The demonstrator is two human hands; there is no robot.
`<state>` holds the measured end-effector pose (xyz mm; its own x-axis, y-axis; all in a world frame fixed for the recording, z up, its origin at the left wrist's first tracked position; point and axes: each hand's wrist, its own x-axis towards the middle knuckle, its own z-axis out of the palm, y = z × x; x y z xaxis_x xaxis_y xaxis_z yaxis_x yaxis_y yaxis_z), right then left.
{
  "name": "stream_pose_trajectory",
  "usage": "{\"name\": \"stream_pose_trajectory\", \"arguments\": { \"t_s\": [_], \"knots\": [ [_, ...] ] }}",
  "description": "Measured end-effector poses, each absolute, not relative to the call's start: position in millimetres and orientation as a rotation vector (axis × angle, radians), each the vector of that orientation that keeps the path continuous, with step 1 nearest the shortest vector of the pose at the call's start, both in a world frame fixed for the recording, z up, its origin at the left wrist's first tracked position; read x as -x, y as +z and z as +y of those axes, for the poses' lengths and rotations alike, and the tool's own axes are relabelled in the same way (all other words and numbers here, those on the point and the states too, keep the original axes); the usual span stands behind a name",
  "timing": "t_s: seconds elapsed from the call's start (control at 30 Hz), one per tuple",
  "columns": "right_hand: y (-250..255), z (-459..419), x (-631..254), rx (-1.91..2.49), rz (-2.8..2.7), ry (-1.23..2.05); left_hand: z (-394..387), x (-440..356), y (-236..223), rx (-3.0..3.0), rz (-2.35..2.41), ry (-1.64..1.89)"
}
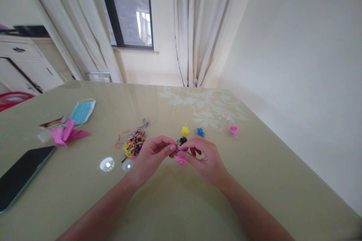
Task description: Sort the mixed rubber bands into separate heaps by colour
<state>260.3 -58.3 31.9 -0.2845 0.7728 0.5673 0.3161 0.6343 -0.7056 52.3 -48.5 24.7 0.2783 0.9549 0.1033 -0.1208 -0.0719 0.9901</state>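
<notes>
Heap (135, 143): multicoloured | small piles (185, 130): yellow, blue, black, pink

Band pile (135, 143) on table (175, 211), right of phone (25, 171)

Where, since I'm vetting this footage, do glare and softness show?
Head view: round glare spots on the glossy tabletop, left of the left hand; head view: soft detail leaves the tiny item between it and the right hand unclear.
</notes>
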Motion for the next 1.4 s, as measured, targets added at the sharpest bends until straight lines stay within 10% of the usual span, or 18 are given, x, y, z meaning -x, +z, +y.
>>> {"name": "stream_pose_trajectory", "arguments": {
  "t_s": [0.8, 1.4],
  "knots": [
    [39, -61, -263, 0.890, -1.877, 0.585, -50, -50, 22, -1.319, 0.842, 1.126],
    [-8, 8, -327, 1.719, -1.869, 0.111, 0, 12, -6, -2.248, 2.261, 0.357]
  ]
}}
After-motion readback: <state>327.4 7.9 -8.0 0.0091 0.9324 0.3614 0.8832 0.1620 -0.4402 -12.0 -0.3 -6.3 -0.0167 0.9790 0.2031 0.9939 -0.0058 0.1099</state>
